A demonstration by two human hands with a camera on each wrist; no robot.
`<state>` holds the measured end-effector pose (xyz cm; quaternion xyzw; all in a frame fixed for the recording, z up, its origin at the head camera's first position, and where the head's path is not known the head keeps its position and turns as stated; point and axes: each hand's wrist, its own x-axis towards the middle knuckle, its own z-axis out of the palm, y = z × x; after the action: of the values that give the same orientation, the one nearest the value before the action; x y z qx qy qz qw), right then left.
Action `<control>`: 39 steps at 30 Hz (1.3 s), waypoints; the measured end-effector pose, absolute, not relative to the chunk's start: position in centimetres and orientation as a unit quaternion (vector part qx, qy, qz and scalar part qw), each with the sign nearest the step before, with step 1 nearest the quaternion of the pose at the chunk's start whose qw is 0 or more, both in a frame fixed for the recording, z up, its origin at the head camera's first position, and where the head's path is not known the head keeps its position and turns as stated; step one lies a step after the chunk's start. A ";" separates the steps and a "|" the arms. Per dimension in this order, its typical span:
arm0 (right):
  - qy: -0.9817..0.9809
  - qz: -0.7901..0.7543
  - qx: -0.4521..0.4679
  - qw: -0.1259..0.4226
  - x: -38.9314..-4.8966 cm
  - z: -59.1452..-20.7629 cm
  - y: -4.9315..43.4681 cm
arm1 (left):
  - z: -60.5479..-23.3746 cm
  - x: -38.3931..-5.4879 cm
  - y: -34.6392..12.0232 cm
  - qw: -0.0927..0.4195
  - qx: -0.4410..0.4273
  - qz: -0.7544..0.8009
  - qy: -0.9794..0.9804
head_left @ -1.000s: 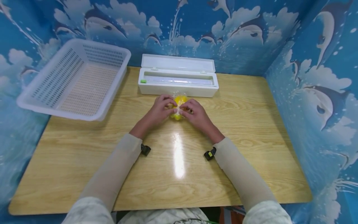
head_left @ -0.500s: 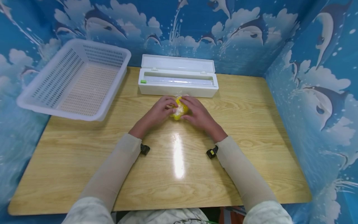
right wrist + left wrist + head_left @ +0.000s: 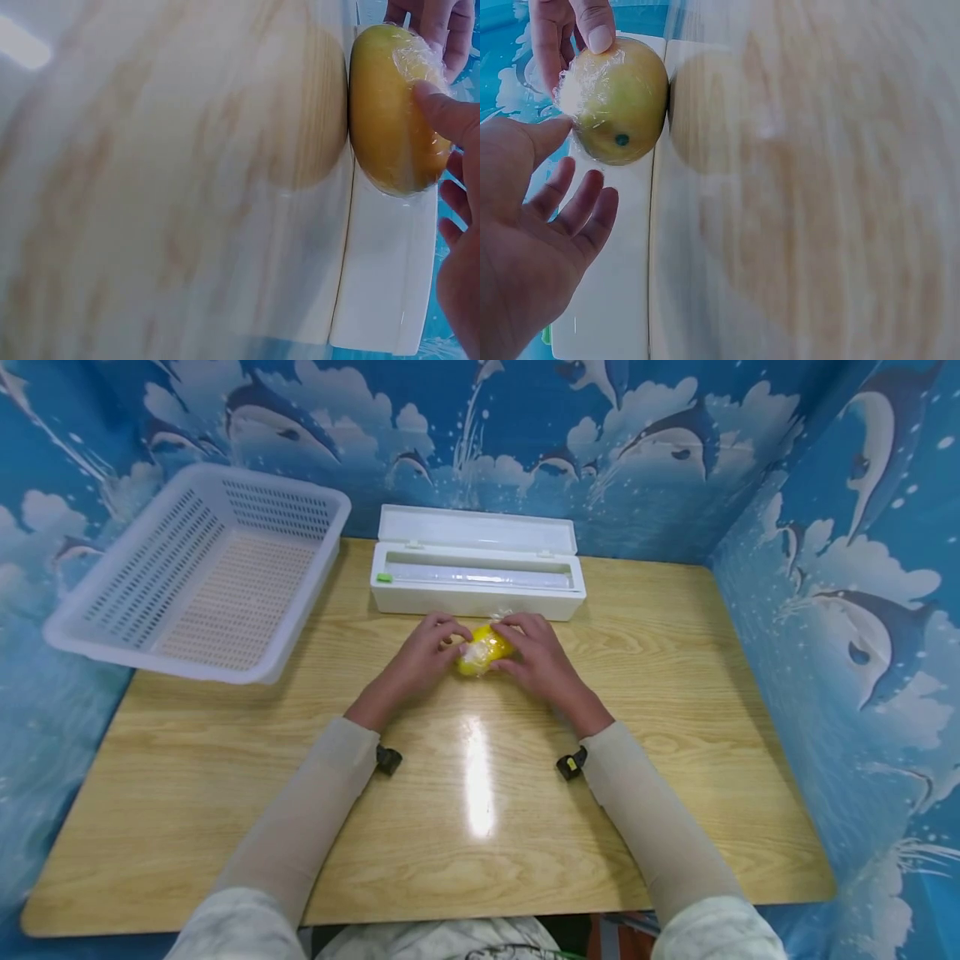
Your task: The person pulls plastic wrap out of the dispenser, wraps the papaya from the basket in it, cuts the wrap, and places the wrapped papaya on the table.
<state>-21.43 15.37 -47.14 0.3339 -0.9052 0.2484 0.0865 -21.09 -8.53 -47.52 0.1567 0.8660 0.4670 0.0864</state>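
A yellow mango (image 3: 487,647) wrapped in clear cling film lies on the table in front of the white dispenser box. Its film is bunched and wrinkled at one side (image 3: 581,90), facing away from the wrist cameras. My left hand (image 3: 425,652) holds the mango's left end at the film with thumb and forefinger; in the left wrist view the forefinger is hidden and the other fingers stay apart from the fruit. On the other side my right hand (image 3: 538,656) grips the mango, its thumb (image 3: 442,109) on the wrapped skin and its fingers at the far side.
Behind the mango stands the white cling film dispenser (image 3: 480,603), its lid (image 3: 477,529) raised and a roll of film (image 3: 480,577) inside. A white slotted plastic basket (image 3: 300,610) sits at the left rear of the wooden table (image 3: 660,710). Dolphin-print curtains (image 3: 510,418) enclose the back and sides.
Both hands were pinching the film together at the mango's middle. The right hand has since moved onto the fruit's right side, and the mango has turned so its long side slants to the right.
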 end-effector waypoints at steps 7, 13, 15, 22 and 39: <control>-0.912 0.252 0.318 0.063 -21.3 -46.9 15.4 | -47.0 -21.1 -8.3 0.121 0.163 0.437 0.876; -0.921 0.225 0.313 0.051 -21.2 -46.8 15.3 | -47.0 -21.0 -8.2 0.100 0.190 0.402 0.890; -0.927 0.212 0.307 0.043 -21.2 -46.7 15.3 | -47.1 -21.0 -8.1 0.096 0.192 0.397 0.892; -0.940 0.184 0.288 0.023 -21.2 -46.5 15.4 | -47.3 -21.1 -8.2 0.102 0.179 0.409 0.889; -0.938 0.214 0.274 0.012 -21.2 -46.4 15.8 | -47.2 -21.1 -8.1 0.074 0.158 0.415 0.893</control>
<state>-21.18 15.76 -46.41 0.2742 -0.9375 0.2139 0.0116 -21.14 -8.08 -47.18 0.1582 0.8929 0.4149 0.0743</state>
